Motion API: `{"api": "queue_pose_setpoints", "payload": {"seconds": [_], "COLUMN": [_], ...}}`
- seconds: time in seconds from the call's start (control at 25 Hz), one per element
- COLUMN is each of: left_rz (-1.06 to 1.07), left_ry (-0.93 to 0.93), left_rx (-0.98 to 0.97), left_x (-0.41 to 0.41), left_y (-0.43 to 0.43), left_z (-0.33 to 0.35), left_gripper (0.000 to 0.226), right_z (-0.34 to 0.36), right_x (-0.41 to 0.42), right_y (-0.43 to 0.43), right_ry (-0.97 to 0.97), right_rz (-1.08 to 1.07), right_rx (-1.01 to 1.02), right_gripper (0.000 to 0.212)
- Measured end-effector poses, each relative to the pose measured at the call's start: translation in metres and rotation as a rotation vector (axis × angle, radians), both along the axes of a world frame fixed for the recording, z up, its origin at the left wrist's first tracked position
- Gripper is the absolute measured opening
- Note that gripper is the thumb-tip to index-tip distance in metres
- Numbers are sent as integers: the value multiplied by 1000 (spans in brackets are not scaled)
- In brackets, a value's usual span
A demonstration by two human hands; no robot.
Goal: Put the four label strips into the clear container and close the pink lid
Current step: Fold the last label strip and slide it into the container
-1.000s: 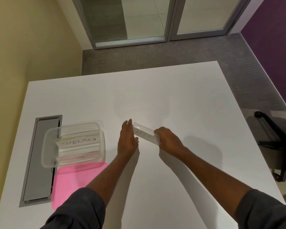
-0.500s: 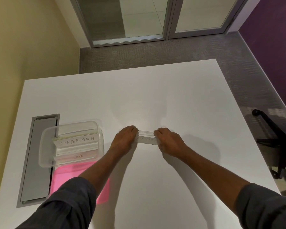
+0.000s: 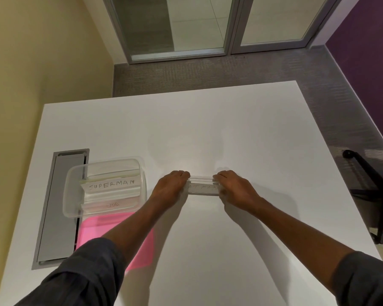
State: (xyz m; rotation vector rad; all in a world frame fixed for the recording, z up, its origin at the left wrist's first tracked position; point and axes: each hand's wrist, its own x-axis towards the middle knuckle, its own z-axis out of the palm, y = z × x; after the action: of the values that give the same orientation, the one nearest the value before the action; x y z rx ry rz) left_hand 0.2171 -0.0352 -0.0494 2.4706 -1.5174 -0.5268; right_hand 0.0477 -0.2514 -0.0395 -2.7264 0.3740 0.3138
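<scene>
A clear label strip with handwritten letters lies level at the table's middle, held at both ends. My left hand grips its left end and my right hand grips its right end. To the left stands the clear container, lid off, holding a strip marked SUPERMAN and another strip below it. The pink lid lies flat on the table just in front of the container, partly hidden by my left forearm.
A grey cable hatch is set into the white table left of the container. A black office chair stands off the table's right edge. Carpet and glass doors lie beyond the far edge.
My left hand closed on the strip's left end, which the right hand held alone a second ago. The strip turned from slanted to level between both hands.
</scene>
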Motion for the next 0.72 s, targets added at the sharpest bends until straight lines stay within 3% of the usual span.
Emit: {"api": "queue_pose_setpoints", "payload": {"seconds": [0.24,0.52,0.72], "left_rz": [25,159,232], "left_ry": [-16,-37,-39], "left_rx": [-139,-219,-211], "left_x": [14,57,94], "left_y": [33,131,203], "left_z": [35,91,107], "left_gripper": [60,66,61], "right_z": [38,74,84], "right_x": [7,61,115], "right_y": [10,75,138], "right_ry": [-30,-248,-232], "right_rz": [35,148,209], "right_rx": [11,117,105], "right_gripper": [57,57,58]}}
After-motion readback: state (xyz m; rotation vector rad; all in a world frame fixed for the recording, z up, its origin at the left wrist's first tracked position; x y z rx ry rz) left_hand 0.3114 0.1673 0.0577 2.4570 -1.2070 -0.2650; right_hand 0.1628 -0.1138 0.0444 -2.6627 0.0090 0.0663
